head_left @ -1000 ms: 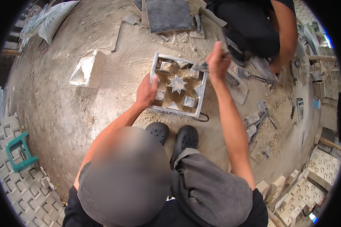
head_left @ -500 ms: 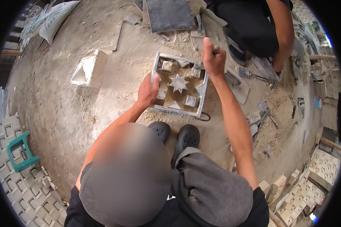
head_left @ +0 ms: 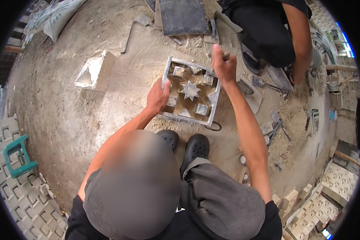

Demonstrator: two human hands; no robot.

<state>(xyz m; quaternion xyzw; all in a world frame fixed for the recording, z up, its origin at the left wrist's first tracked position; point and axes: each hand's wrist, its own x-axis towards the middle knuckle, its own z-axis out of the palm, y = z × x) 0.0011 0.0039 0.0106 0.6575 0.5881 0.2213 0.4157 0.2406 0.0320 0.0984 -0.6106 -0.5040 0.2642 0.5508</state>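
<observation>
A square metal mould (head_left: 193, 119) lies on the dusty ground in front of my shoes. Inside it are a raised eight-pointed star (head_left: 190, 91), several square blocks such as one at the near right (head_left: 201, 109), and triangular pieces along the walls. Pale powder clings to the far part. My left hand (head_left: 158, 96) grips the mould's left rim, thumb over the top edge. At the far right corner, my right hand (head_left: 225, 68) is closed round the handle of a small tool (head_left: 226, 56); its working end is mostly hidden by the hand.
A pale hollow block (head_left: 102, 72) stands at the left. Beyond the mould lie a dark flat board (head_left: 183, 17) and a hammer-like tool (head_left: 213, 30). Another person (head_left: 264, 32) crouches at the far right. Scattered tools (head_left: 282, 125) lie rightward; a green stool (head_left: 20, 156) stands left.
The view has shifted slightly, and the mould looks turned a little clockwise. My left hand keeps its hold on the rim; my right hand still grips the tool near the far right corner.
</observation>
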